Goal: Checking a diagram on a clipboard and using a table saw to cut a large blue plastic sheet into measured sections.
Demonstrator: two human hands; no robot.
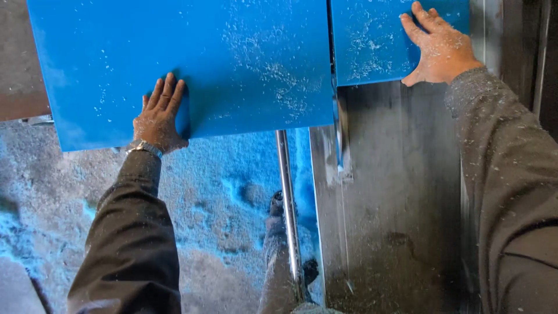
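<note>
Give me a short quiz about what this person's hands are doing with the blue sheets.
1. True or false: the left hand lies flat on the large blue panel.
2. Which thing does the right hand press on? A: the smaller blue panel; B: the metal table; C: the steel rod.
3. What covers the floor beneath the panels?

Key:
1. True.
2. A.
3. Pale blue dust and shavings.
</note>
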